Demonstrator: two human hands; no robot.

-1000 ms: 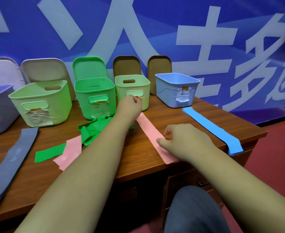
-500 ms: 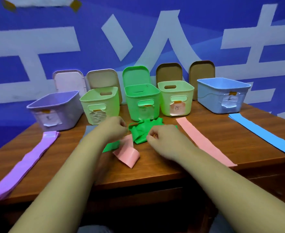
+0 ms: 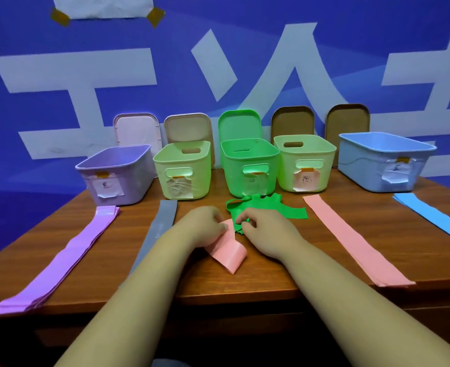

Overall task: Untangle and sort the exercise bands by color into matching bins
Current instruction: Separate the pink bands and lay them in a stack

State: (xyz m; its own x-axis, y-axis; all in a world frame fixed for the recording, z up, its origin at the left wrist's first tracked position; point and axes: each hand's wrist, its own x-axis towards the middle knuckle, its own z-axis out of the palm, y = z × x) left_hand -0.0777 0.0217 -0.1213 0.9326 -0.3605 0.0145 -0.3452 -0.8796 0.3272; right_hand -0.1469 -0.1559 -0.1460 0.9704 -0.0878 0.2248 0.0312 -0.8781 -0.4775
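Separating two tangled bands at mid-table [image 3: 250, 287]: the left hand [image 3: 205, 225] pinches the pink band [image 3: 230, 254] and the right hand [image 3: 265, 230] pinches the green band [image 3: 269, 211], likely to draw them apart. Both lie just before the green bin [image 3: 249, 154].

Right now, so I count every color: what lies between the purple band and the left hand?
In the head view, one grey band lies flat between the purple band and the left hand.
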